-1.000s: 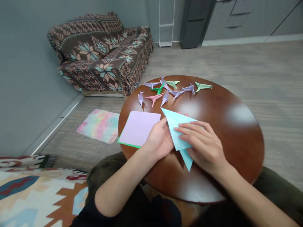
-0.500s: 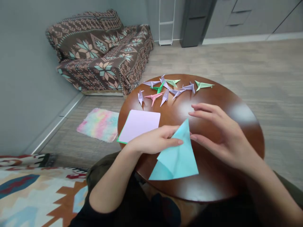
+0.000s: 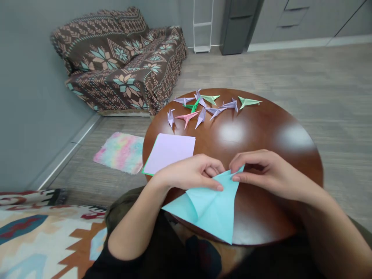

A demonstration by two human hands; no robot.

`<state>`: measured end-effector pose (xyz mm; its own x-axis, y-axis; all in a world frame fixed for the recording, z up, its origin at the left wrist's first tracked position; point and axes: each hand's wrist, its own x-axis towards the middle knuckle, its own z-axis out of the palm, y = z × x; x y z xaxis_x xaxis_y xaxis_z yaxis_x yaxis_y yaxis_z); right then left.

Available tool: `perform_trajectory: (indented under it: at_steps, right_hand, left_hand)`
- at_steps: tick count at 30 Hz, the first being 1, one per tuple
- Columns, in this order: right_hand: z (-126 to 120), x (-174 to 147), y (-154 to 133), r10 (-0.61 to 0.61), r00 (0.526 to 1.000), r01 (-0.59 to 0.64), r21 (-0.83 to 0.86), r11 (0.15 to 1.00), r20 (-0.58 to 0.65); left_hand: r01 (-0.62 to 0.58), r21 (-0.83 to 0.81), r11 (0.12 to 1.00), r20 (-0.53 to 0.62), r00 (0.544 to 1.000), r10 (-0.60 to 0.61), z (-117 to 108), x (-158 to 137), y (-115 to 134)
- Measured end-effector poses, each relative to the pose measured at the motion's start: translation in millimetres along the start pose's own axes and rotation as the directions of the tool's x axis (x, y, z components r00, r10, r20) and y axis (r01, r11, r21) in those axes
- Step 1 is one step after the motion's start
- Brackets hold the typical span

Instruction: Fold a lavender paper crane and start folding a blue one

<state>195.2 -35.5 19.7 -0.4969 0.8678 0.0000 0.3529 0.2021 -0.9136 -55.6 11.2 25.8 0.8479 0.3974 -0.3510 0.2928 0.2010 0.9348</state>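
From the head camera, we see our left hand (image 3: 190, 176) and right hand (image 3: 261, 174) both pinching the top corner of the blue paper (image 3: 210, 207). It lies at the near edge of the round brown table (image 3: 261, 131). A stack of paper (image 3: 170, 149) sits just left. Little folded birds (image 3: 203, 106) rest far back.

Folded paper cranes (image 3: 203, 106) lie beyond a lilac paper stack (image 3: 170, 149).
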Motion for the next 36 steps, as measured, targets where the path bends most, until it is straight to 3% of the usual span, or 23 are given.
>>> perform_trajectory:
  at_steps: [3,7,11,16,22,29,36]
  right_hand:
    - [-4,-1,1,0.051,0.995,-0.054,-0.022,0.998,-0.091]
    - [-8,-2,3,0.064,0.973,-0.077,-0.051,0.996,-0.22]
    - [-4,2,6,0.066,0.947,-0.083,-0.04,0.996,-0.315]
    - [6,7,5,0.082,0.888,-0.053,0.077,0.996,-0.453]
    - [11,8,2,0.051,0.863,0.007,0.112,0.994,-0.503]
    - [12,8,-3,0.037,0.84,0.015,0.091,0.996,-0.542]
    - [13,8,-4,0.027,0.826,0.033,0.096,0.995,-0.563]
  left_hand:
    - [-0.048,-0.003,0.999,-0.08,0.996,0.048,-2,0,-1]
    - [-0.126,0.171,0.977,-0.197,0.967,0.16,-3,0,0]
    - [-0.106,0.345,0.933,-0.374,0.896,0.24,-1,3,3]
    - [-0.123,0.349,0.929,-0.524,0.796,0.302,3,6,2]
    - [-0.215,0.297,0.93,-0.568,0.744,0.353,3,8,-2]
    - [-0.103,0.451,0.886,-0.583,0.718,0.38,2,7,-2]
    - [-0.173,0.374,0.911,-0.601,0.703,0.38,6,9,-2]
